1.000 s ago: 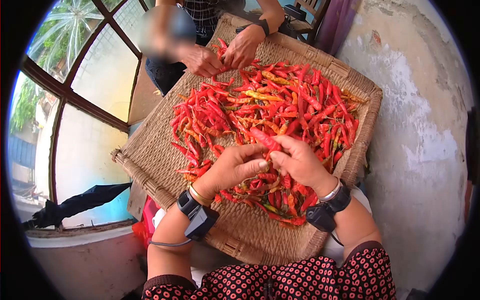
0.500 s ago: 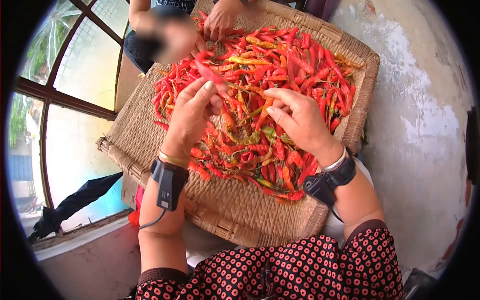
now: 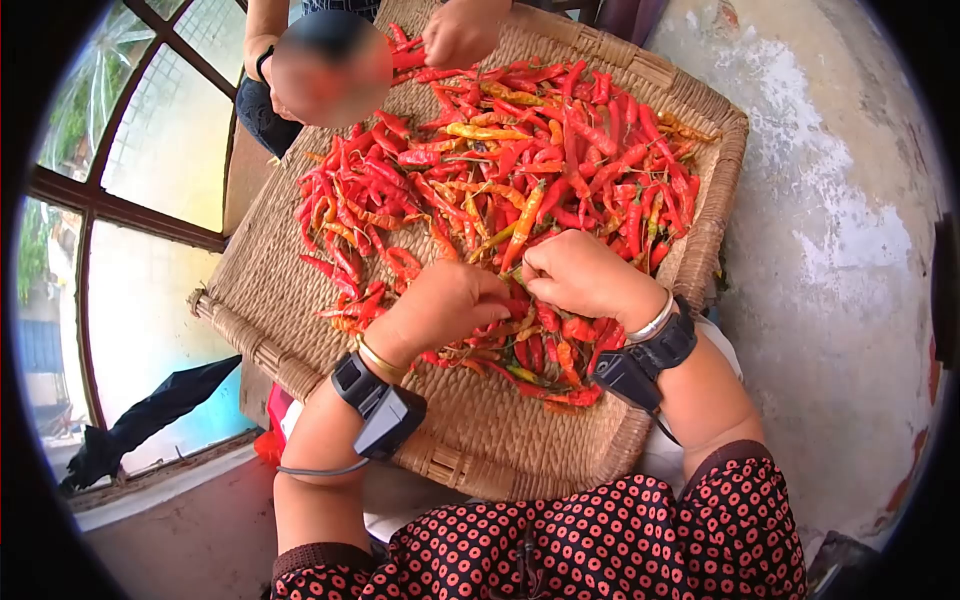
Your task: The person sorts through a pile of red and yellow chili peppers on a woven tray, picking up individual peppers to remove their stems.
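Red, orange and yellow-green chili peppers [image 3: 590, 150] lie heaped in a woven tray [image 3: 270, 240]. Over the lower middle of the heap, my left hand [image 3: 450, 305] has its fingers curled down among the peppers. Close to its right is my right hand [image 3: 585, 280], its fingers bent inward and pressed together near a greenish pepper. What either hand pinches is too hidden to make out. An orange pepper [image 3: 523, 228] rests on the heap just above my hands.
Across the tray a co-worker's hand [image 3: 462, 32] is over the peppers, with the other arm at the upper left. A window [image 3: 160, 140] and dark folded umbrella [image 3: 150, 415] are at left; a worn wall [image 3: 800, 300] is at right.
My left hand has moved down and right, and the red pepper it held up is no longer seen in it. My right hand has dropped slightly. The co-worker's hand shifted up and right.
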### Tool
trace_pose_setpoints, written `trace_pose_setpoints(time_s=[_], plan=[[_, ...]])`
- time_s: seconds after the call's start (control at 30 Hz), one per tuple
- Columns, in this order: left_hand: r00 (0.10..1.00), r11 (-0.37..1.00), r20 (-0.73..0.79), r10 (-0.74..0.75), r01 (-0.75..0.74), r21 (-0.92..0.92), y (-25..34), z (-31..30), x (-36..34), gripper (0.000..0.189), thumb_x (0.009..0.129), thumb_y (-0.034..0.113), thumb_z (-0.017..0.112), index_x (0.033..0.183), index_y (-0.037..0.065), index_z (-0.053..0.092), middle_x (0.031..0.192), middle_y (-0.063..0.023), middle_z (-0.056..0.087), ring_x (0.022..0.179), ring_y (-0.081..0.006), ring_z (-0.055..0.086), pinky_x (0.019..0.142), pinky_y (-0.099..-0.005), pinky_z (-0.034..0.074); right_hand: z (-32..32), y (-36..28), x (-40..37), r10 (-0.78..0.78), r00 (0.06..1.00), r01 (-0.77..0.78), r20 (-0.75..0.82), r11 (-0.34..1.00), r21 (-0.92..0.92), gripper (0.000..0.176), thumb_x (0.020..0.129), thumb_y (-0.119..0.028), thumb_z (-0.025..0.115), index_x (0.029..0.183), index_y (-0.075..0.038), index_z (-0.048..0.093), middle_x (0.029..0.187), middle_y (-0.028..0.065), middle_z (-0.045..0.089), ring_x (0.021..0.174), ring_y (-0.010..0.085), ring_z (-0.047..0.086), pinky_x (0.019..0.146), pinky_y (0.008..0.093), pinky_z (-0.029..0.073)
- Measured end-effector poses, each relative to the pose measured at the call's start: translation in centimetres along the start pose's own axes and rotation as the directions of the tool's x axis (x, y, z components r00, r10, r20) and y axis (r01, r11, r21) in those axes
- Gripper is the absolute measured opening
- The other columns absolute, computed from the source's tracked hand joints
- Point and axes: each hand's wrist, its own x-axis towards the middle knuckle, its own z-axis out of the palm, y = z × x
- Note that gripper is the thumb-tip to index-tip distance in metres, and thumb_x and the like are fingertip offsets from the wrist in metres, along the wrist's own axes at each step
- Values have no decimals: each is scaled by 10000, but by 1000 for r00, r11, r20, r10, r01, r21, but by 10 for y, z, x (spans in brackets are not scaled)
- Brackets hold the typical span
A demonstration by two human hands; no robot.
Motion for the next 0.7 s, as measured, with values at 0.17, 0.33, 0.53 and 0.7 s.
trace_pose_setpoints(time_s=[0.17,0.33,0.53,0.7], plan=[[980,993,-179,82,-95,-67,18,3,-2,306,764,166,685,1022,29,593,759,-66,626,675,-151,594,626,-277,465,-5,-10,1,113,982,-26,-150,874,485,105,778,-132,592,813,-38,624,646,85,602,612,184,608,573,321,478],[986,772,41,-159,150,-618,10,8,-3,240,828,213,653,993,44,613,738,45,591,605,-9,491,536,-171,408,-15,-19,-2,134,990,-16,-49,448,894,153,874,-150,556,944,-19,589,738,2,589,600,58,550,545,181,454],[876,533,-274,-396,-23,-846,12,-33,-1,212,861,221,603,949,31,635,725,20,597,587,-37,519,535,-195,431,-16,-8,-3,85,989,-10,-118,850,527,240,801,-196,615,966,-22,597,807,66,614,668,180,595,599,298,486],[674,543,-501,-543,-173,-822,1,-35,2,251,888,200,552,1021,-5,611,805,-11,620,639,-45,543,568,-197,441,0,-8,-6,-40,997,29,-71,988,-151,187,685,-151,642,838,-63,582,816,114,576,798,315,589,698,423,470]])
